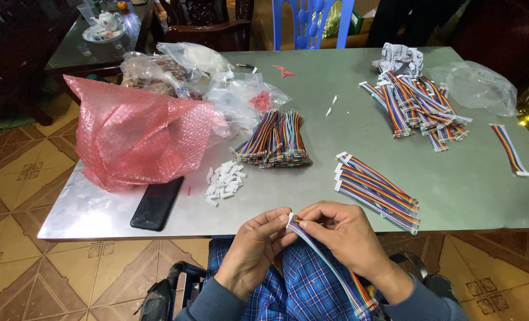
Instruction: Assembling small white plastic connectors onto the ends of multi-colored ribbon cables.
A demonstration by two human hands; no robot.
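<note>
Both forearms come up from the person's lap and meet just below the near edge of the metal worktop (454, 196), wrists bent inward. The left hand (254, 249) is curled, its fingertips pinched on the white connector end of a flat rainbow-coloured ribbon cable (330, 267). The right hand (343, 235) is closed over the same end from the other side, thumb and forefinger gripping it. The cable runs down and to the right across the blue checked cloth on the lap, its far end frayed near the right wrist.

On the worktop, near that edge, lies a row of finished rainbow cables with white plugs (376, 189). A heap of small white plastic connectors (224, 180) sits left of centre, a black phone (157, 203) beside the near left corner, and pink bubble wrap (138, 132) behind it. A bundle of loose cables (274, 140) lies mid-table; another pile (418, 108) lies toward the far right corner.
</note>
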